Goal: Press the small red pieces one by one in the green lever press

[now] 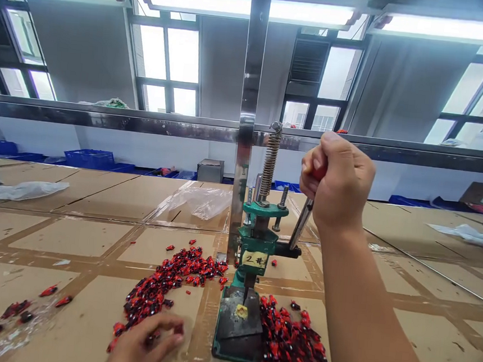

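Observation:
My right hand is closed round the red knob of the lever on a green hand press. The lever slants upward. A spring stands on top of the press, and a label reading "2#" is stuck on its front. On the dark base plate sits a small yellowish holder below the ram. At lower left, my left hand has thumb and fingertips drawn nearly together; what is between them I cannot make out. It is beside a pile of small red and black plastic pieces.
Another pile of red and black pieces lies right of the press. Several loose pieces are at far left. Cardboard covers the table. A metal post rises behind the press. Plastic sheeting and blue crates are farther back.

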The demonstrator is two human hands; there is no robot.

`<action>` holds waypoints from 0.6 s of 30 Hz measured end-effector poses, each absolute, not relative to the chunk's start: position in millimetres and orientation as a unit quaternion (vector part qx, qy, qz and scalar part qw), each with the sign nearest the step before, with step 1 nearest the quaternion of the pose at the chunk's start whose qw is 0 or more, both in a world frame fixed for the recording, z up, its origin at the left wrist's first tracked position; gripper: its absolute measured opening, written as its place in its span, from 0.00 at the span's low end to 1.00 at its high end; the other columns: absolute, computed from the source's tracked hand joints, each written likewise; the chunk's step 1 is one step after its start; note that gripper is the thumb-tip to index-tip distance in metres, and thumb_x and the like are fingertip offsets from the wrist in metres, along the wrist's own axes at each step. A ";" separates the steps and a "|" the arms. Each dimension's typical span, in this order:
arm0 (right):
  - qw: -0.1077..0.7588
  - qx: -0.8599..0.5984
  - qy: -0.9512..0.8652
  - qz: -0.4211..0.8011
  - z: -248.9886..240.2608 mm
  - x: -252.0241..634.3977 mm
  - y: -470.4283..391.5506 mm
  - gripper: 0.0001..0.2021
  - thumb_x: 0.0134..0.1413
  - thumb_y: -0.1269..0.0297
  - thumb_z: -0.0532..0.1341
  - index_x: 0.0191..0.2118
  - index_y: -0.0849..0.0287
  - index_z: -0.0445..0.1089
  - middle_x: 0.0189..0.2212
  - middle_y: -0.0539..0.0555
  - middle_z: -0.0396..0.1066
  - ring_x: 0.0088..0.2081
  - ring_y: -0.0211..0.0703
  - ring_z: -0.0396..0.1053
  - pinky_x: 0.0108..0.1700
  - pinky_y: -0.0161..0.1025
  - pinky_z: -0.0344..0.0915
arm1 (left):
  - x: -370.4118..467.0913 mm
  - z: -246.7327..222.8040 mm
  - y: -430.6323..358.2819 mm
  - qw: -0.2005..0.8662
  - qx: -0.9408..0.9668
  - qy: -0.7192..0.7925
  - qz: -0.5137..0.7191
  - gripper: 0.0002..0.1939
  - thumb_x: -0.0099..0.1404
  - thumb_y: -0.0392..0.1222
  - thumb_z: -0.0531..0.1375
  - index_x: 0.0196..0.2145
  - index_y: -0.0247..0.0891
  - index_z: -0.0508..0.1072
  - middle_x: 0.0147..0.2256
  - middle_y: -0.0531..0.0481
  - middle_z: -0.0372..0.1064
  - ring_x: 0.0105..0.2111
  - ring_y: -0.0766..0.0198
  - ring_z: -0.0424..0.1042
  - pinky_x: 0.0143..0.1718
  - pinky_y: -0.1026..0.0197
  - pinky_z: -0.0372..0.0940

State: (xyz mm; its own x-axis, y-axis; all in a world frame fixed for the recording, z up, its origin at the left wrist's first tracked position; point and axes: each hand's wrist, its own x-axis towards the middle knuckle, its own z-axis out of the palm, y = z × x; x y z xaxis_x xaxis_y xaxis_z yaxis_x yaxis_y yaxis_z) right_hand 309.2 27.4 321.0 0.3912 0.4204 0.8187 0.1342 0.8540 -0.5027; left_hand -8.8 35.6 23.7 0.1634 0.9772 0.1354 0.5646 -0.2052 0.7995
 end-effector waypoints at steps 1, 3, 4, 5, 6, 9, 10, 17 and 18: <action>0.793 -0.256 -0.545 0.091 320.9 309.6 27.6 0.21 0.60 0.57 0.61 0.18 0.57 0.59 0.18 0.48 0.59 0.16 0.31 0.51 0.15 0.36 0.43 | 20.5 25.8 41.8 0.318 0.708 0.523 0.352 0.13 0.54 0.55 0.67 0.33 0.48 0.82 0.39 0.52 0.82 0.43 0.51 0.79 0.48 0.57 0.71; 0.787 -0.257 -0.553 0.095 320.7 311.0 27.8 0.21 0.61 0.57 0.60 0.19 0.57 0.58 0.19 0.48 0.59 0.16 0.30 0.52 0.15 0.35 0.45 | 71.2 25.5 53.4 0.324 0.721 0.491 0.366 0.10 0.53 0.49 0.67 0.33 0.45 0.82 0.37 0.49 0.82 0.42 0.50 0.78 0.48 0.54 0.70; 0.784 -0.255 -0.557 0.099 320.7 311.8 27.8 0.21 0.62 0.57 0.60 0.19 0.57 0.58 0.19 0.48 0.59 0.17 0.30 0.53 0.16 0.34 0.46 | 90.4 23.6 58.2 0.328 0.727 0.483 0.363 0.09 0.53 0.47 0.67 0.33 0.45 0.83 0.36 0.49 0.82 0.41 0.51 0.78 0.47 0.53 0.70; 0.782 -0.251 -0.560 0.104 320.6 312.5 27.9 0.21 0.62 0.57 0.59 0.19 0.57 0.58 0.19 0.48 0.59 0.17 0.30 0.53 0.16 0.34 0.46 | 104.9 21.2 62.2 0.328 0.731 0.477 0.362 0.09 0.54 0.46 0.67 0.33 0.44 0.83 0.36 0.49 0.82 0.41 0.51 0.77 0.47 0.52 0.70; 0.781 -0.247 -0.562 0.110 320.6 313.2 27.9 0.21 0.63 0.57 0.59 0.20 0.57 0.58 0.19 0.47 0.58 0.17 0.30 0.53 0.16 0.34 0.46 | 114.9 18.6 65.3 0.327 0.734 0.473 0.362 0.09 0.53 0.45 0.67 0.33 0.45 0.83 0.36 0.49 0.82 0.41 0.51 0.77 0.47 0.51 0.69; 0.778 -0.246 -0.567 0.115 320.5 313.7 27.9 0.22 0.63 0.54 0.60 0.20 0.57 0.58 0.19 0.47 0.58 0.17 0.29 0.53 0.17 0.34 0.48 | 125.4 12.2 71.2 0.323 0.737 0.461 0.375 0.08 0.53 0.43 0.67 0.34 0.45 0.83 0.38 0.49 0.82 0.43 0.51 0.76 0.49 0.51 0.67; 0.777 -0.247 -0.568 0.111 320.4 313.3 27.9 0.22 0.63 0.54 0.60 0.20 0.57 0.58 0.19 0.47 0.59 0.17 0.29 0.53 0.17 0.33 0.49 | 125.3 10.6 72.3 0.328 0.733 0.459 0.380 0.08 0.53 0.43 0.68 0.33 0.45 0.83 0.38 0.49 0.82 0.43 0.51 0.76 0.49 0.51 0.67; 0.782 -0.254 -0.558 0.113 319.5 310.4 27.6 0.21 0.63 0.56 0.60 0.20 0.57 0.58 0.20 0.47 0.58 0.17 0.29 0.53 0.16 0.33 0.45 | 121.6 -3.4 76.1 0.436 0.678 0.459 0.373 0.13 0.52 0.46 0.69 0.35 0.39 0.83 0.33 0.49 0.81 0.33 0.57 0.76 0.36 0.60 0.67; 0.784 -0.252 -0.555 0.113 319.5 310.4 27.7 0.21 0.62 0.56 0.60 0.20 0.57 0.58 0.20 0.47 0.58 0.17 0.29 0.52 0.15 0.33 0.45 | 121.9 -4.8 75.8 0.441 0.678 0.456 0.371 0.13 0.52 0.46 0.69 0.35 0.39 0.83 0.33 0.49 0.81 0.32 0.58 0.76 0.35 0.60 0.67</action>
State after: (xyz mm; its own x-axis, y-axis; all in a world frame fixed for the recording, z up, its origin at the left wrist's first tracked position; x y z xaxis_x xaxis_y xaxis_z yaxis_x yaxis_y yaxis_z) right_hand 310.4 27.7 319.5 0.3574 0.4570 0.8145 0.1028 0.8476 -0.5206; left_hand 121.9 75.8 -4.8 0.3087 0.9459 0.1002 0.2916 -0.1944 0.9366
